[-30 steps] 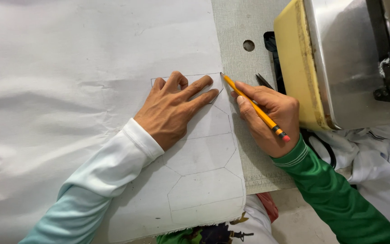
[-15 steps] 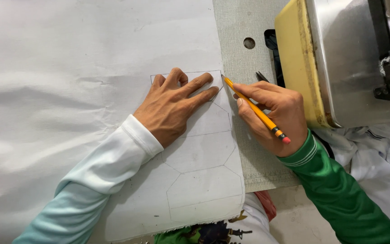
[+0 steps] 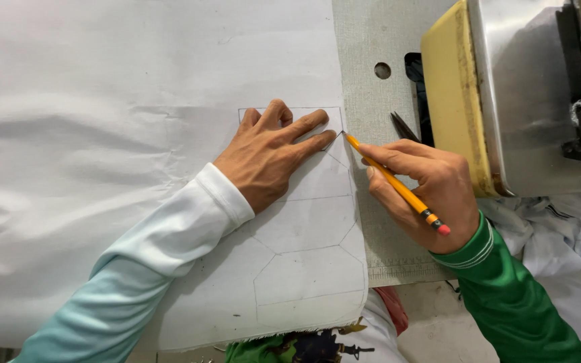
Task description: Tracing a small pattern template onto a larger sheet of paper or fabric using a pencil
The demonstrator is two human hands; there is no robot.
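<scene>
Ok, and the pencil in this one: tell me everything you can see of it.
The pencil is a yellow wooden one with a sharpened dark tip, a metal ferrule and a pink-red eraser at the back end. The right hand holds it in a writing grip, slanted, eraser toward the wrist. Its tip meets the white fabric at the right corner of a pencilled outline, just off the fingertips of the left hand, which lies flat on the fabric.

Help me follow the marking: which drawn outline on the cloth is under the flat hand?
The topmost outline, by the pencil tip; the left hand covers it, while the lower outlines lie bare.
</scene>
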